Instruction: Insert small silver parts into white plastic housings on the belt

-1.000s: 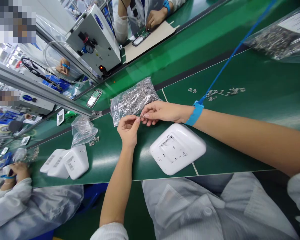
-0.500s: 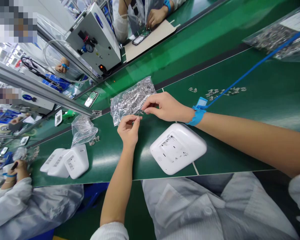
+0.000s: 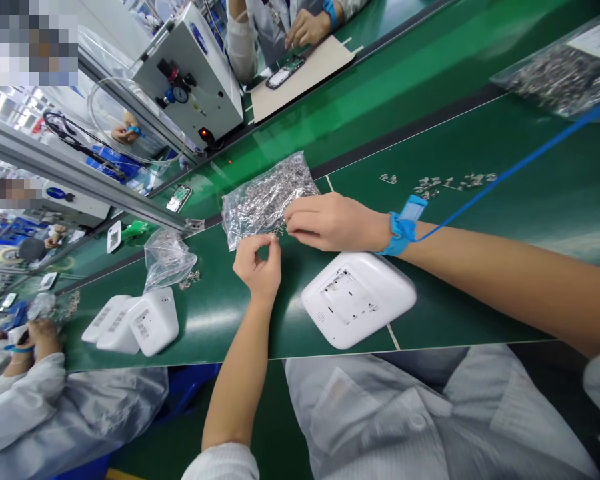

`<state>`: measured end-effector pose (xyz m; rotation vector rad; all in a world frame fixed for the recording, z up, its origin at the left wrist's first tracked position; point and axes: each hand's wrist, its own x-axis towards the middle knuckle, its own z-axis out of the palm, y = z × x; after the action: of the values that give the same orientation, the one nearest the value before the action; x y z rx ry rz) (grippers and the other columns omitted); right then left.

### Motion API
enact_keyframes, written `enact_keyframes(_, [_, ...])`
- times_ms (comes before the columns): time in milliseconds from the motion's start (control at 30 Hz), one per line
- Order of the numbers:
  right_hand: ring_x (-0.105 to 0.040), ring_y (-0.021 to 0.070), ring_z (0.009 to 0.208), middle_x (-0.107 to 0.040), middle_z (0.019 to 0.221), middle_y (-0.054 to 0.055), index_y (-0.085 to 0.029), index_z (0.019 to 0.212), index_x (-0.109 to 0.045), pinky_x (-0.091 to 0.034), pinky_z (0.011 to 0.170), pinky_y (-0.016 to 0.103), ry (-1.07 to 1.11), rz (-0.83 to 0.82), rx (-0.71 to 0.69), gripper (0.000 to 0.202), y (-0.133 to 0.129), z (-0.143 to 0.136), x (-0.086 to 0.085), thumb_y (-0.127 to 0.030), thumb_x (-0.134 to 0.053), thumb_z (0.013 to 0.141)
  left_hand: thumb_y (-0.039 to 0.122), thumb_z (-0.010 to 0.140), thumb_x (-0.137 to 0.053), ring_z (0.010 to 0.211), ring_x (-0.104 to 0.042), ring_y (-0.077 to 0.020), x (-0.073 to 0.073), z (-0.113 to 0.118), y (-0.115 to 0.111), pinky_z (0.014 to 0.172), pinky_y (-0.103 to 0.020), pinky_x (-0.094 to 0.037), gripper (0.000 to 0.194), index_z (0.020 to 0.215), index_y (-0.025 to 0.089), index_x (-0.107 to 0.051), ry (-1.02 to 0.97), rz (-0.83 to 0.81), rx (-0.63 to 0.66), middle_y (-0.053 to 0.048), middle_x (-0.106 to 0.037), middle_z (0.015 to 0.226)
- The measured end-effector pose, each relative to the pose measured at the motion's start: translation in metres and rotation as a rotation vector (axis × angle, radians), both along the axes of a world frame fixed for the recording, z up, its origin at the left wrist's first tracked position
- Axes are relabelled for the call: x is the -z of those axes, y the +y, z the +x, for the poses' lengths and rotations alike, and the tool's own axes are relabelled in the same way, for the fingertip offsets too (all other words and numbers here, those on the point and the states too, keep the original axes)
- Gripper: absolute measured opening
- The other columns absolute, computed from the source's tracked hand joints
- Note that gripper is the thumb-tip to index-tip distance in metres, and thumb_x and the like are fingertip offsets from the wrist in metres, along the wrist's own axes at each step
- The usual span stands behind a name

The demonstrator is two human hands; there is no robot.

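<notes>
My left hand (image 3: 258, 263) pinches thumb against forefinger at the near edge of a clear bag of small metal parts (image 3: 267, 197); what lies between the fingertips is too small to make out. Just to its right, my right hand (image 3: 325, 220) is closed with fingertips pointing left, and whatever they grip is hidden. A blue wrist strap (image 3: 399, 233) circles my right wrist. Some tiny metal parts (image 3: 279, 230) show between the two hands. Below my right hand, a white plastic housing (image 3: 360, 300) lies on the green bench, its recessed compartment facing up.
Loose metal clips (image 3: 430, 185) lie to the right, beneath the strap's blue cord (image 3: 510, 170). Another bag of parts (image 3: 560, 77) sits far right. White housings (image 3: 153, 320) and a crumpled bag (image 3: 167, 260) are at left. Across the belt, a co-worker's hand (image 3: 307, 30) works over a circuit board.
My right hand has turned more palm-down and shifted slightly nearer me. My left hand has dropped a little, its thumb and forefinger now forming a ring. The co-worker's hand opposite has moved left.
</notes>
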<state>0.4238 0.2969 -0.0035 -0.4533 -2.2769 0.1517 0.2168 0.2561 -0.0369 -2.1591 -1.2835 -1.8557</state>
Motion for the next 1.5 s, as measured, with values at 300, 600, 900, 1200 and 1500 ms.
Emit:
enact_keyframes(300, [-0.06, 0.0206, 0.094, -0.066, 0.099, 0.008, -0.019, 0.103, -0.061, -0.05, 0.084, 0.035, 0.222, -0.188, -0.055, 0.018, -0.001, -0.002, -0.005, -0.011, -0.047, 0.097, 0.019, 0.086, -0.072, 0.073, -0.067, -0.015, -0.002, 0.004, -0.006, 0.069, -0.031, -0.054, 0.009, 0.083, 0.023, -0.064, 0.105, 0.08, -0.098, 0.001, -0.07, 0.078])
enact_keyframes(600, [-0.059, 0.0207, 0.098, -0.065, 0.106, 0.009, -0.018, 0.112, -0.064, -0.051, 0.083, 0.035, 0.105, -0.088, -0.008, 0.025, 0.002, 0.0, 0.001, -0.013, -0.042, 0.101, 0.013, 0.086, -0.07, 0.073, -0.066, -0.0147, -0.003, 0.005, -0.007, 0.067, -0.03, -0.052, 0.013, 0.086, 0.023, -0.062, 0.098, 0.101, -0.068, 0.002, -0.068, 0.08])
enact_keyframes(900, [-0.055, 0.0184, 0.085, -0.062, 0.095, 0.009, -0.016, 0.099, -0.059, -0.045, 0.075, 0.03, 0.046, -0.166, -0.081, 0.016, -0.001, -0.001, -0.005, -0.024, -0.046, 0.104, 0.013, 0.086, -0.07, 0.072, -0.067, -0.0145, -0.002, 0.006, -0.008, 0.066, -0.03, -0.053, 0.014, 0.084, 0.023, -0.06, 0.105, 0.132, -0.112, 0.002, -0.068, 0.079])
enact_keyframes(1200, [-0.054, 0.0144, 0.068, -0.064, 0.081, 0.002, -0.017, 0.097, -0.058, -0.037, 0.064, 0.027, 0.14, -0.25, -0.013, 0.008, -0.01, -0.003, -0.01, -0.018, -0.05, 0.099, 0.004, 0.083, -0.069, 0.071, -0.066, -0.0126, -0.004, 0.009, -0.009, 0.061, -0.026, -0.053, 0.024, 0.082, 0.021, -0.053, 0.217, 0.293, -0.183, 0.002, -0.068, 0.075])
enact_keyframes(1500, [-0.058, 0.0084, 0.049, -0.065, 0.071, 0.0, -0.014, 0.094, -0.059, -0.045, 0.047, 0.022, 0.327, -1.23, -0.488, 0.027, -0.007, -0.002, -0.019, -0.04, -0.062, 0.101, -0.001, 0.078, -0.07, 0.067, -0.063, -0.0114, -0.007, 0.011, -0.011, 0.061, -0.025, -0.052, 0.031, 0.079, 0.021, -0.049, 0.291, 0.396, -0.224, 0.002, -0.066, 0.074])
